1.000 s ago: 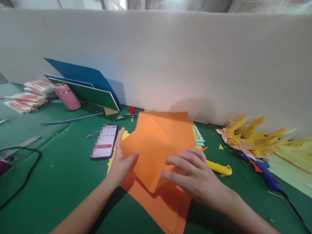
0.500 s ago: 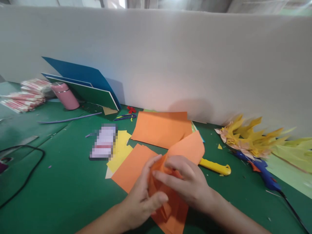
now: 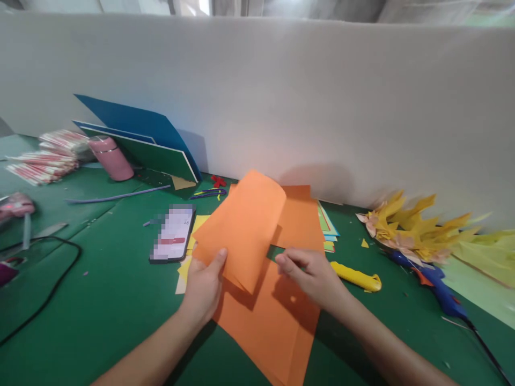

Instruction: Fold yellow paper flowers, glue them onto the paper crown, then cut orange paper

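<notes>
In my left hand (image 3: pixel 205 284) is a folded sheet of orange paper (image 3: pixel 245 225), pinched near its lower left edge with the thumb on top. The sheet is raised and bends over at its upper right. My right hand (image 3: pixel 309 273) is just right of it, apart from the paper, its fingers curled together; nothing shows between them. Under both hands lie more orange sheets (image 3: pixel 277 332) on the green table. Another orange sheet (image 3: pixel 300 217) lies farther back, partly covered by the held one.
A phone (image 3: pixel 173 236) lies left of yellow paper (image 3: pixel 201 221). To the right are a yellow-handled cutter (image 3: pixel 356 276), a blue glue gun (image 3: pixel 438 289) and yellow paper leaves (image 3: pixel 414 220). A pink bottle (image 3: pixel 110 158) leans near blue boards (image 3: pixel 132 120). A black cable (image 3: pixel 60 279) curves at left.
My hands have moved apart. My left hand has lifted the orange paper and shows it flatter and higher; my right hand has let go of it.
</notes>
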`<move>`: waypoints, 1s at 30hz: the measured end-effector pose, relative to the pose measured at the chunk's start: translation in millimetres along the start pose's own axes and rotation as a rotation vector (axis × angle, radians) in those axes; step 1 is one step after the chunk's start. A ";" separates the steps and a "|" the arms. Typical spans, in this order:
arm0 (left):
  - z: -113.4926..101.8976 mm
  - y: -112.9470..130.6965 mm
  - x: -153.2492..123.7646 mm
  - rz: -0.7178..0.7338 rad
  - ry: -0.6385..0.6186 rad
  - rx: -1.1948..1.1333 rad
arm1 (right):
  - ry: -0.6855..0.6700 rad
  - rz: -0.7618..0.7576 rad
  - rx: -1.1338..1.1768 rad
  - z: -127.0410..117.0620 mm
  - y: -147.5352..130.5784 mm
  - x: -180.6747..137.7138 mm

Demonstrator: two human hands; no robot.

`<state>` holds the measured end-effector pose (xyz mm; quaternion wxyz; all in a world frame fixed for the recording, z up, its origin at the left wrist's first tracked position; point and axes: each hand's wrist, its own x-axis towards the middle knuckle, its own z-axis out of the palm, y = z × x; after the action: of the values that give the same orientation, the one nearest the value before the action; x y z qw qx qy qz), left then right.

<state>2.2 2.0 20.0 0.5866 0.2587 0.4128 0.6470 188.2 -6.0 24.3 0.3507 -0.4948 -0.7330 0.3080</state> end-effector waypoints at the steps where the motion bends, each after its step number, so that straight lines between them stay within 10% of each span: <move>1: 1.0 1.9 0.6 0.002 0.014 -0.025 | -0.131 0.128 0.140 3.0 3.3 0.2; 5: 3.8 2.7 -4.3 -0.052 -0.014 -0.065 | -0.341 0.388 0.683 21.9 6.3 -2.7; 10: 0.3 -6.6 -16.3 -0.166 -0.214 0.035 | -0.125 0.404 1.065 34.8 -4.0 -4.4; 18: -9.9 8.3 1.8 -0.089 -0.216 0.117 | 0.045 0.439 1.015 28.6 4.1 -3.5; 30: -17.6 22.8 13.1 -0.297 -0.384 0.531 | -0.256 0.429 0.933 19.7 13.2 -3.8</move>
<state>-26.9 11.4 27.9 0.6534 0.4562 0.4819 0.3642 179.8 -7.4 1.8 0.3703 -0.3836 -0.4372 0.7243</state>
